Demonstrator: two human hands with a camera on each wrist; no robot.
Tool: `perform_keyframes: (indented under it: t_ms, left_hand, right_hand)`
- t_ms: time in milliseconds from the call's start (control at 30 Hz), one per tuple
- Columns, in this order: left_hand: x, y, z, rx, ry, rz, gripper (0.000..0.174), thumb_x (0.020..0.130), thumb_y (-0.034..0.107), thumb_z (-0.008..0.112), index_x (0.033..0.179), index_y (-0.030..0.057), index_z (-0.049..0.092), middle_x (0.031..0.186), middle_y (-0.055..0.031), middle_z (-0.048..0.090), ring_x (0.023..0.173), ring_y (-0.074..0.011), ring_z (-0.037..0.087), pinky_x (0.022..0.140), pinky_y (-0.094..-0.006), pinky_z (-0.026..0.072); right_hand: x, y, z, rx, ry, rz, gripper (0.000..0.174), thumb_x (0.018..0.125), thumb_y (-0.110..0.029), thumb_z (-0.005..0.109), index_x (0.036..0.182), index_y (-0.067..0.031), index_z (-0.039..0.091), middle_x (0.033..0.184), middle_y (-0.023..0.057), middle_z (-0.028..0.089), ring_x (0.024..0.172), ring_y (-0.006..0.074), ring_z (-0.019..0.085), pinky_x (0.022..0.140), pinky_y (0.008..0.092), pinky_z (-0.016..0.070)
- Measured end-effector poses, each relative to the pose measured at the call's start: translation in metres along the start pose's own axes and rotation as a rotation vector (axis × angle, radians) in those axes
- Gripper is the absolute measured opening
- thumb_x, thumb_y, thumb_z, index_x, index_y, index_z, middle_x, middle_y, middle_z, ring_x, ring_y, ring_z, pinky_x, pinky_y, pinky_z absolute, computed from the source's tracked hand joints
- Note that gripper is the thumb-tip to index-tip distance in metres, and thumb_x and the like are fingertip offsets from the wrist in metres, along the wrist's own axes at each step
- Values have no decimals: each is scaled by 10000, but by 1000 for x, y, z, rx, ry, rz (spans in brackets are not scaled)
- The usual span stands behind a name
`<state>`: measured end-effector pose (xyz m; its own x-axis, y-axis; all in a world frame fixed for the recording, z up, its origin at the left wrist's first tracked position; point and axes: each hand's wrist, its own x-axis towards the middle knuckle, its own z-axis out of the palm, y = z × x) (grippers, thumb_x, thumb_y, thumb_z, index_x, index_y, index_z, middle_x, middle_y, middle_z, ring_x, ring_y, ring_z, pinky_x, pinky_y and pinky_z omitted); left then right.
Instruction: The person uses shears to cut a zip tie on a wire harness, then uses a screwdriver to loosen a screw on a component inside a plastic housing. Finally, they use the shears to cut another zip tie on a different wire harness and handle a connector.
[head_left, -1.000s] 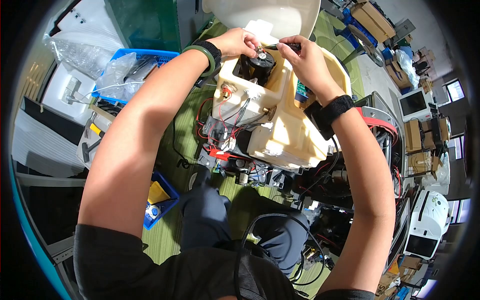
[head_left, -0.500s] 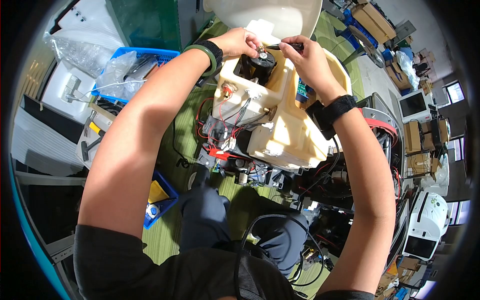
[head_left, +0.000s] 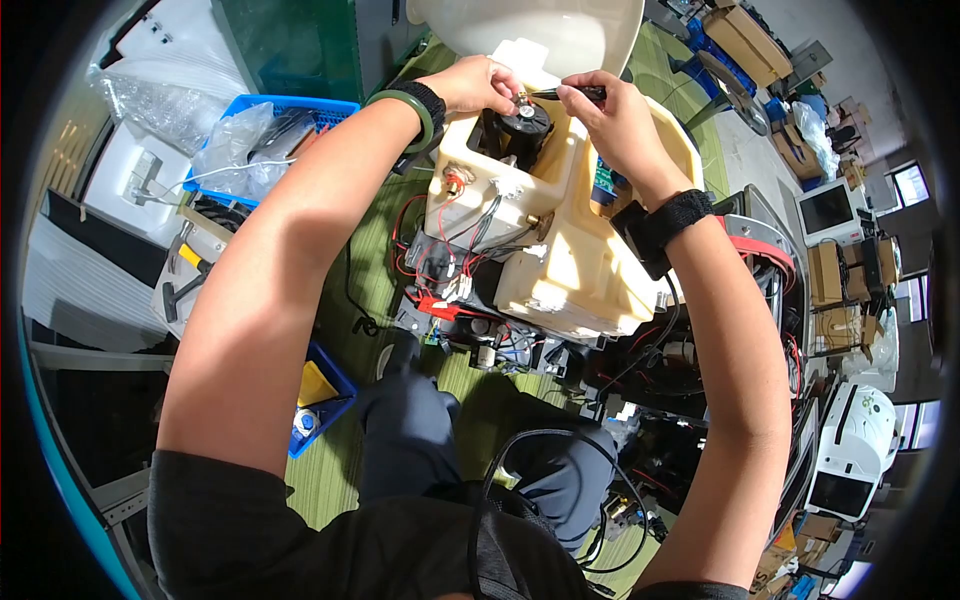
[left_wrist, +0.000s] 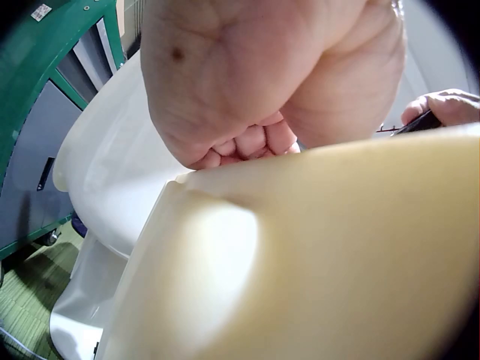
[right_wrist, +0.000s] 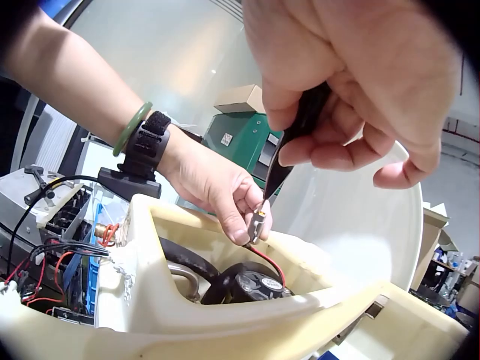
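Observation:
Thumb and fingertips of my left hand (right_wrist: 214,176) pinch a small metal connector (right_wrist: 257,225) above the open cream plastic housing (head_left: 480,185). A red wire (right_wrist: 268,259) runs down from the connector to a round black part (right_wrist: 259,283) inside the housing. My right hand (head_left: 620,125) grips a black tapered tool (right_wrist: 277,172) between thumb and fingers. Its narrow tip points down at the connector, right at its top end. In the left wrist view, the left hand (left_wrist: 247,67) hides its own fingertips behind the housing wall (left_wrist: 322,225).
Loose red and black wires (head_left: 455,265) hang at the housing's near side. A large white curved shell (head_left: 590,35) stands behind it. To the left are a blue basket (head_left: 240,105) with plastic bags and a hammer (head_left: 185,280). A blue bin (head_left: 345,385) sits on the floor.
The right hand and its black tool have shifted very slightly to the right since the first frame. The left hand stays at the connector.

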<state>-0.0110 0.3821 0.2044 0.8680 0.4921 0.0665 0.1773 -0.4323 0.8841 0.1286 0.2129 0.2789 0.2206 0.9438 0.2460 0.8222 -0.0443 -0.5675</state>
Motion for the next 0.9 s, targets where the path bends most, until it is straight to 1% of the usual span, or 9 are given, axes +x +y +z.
perform_keyframes:
  t_ms: [500, 900]
  left_hand:
    - [1, -3, 1, -41, 8, -16, 296, 719, 40, 740, 988, 2, 620, 841, -4, 598, 816, -84, 546, 785, -227, 442]
    - [-1, -1, 1, -21, 17, -9, 284, 718, 56, 742, 980, 23, 636, 837, 7, 593, 810, -80, 537, 770, -225, 437]
  right_hand:
    - [0, 1, 0, 15, 0, 6, 340, 843, -357, 596, 1005, -62, 642, 810, 82, 685, 792, 214, 655, 828, 359, 440]
    - [-1, 3, 2, 12, 9, -10, 344, 844, -368, 589, 1007, -70, 641, 818, 84, 682, 799, 217, 653, 829, 356, 437]
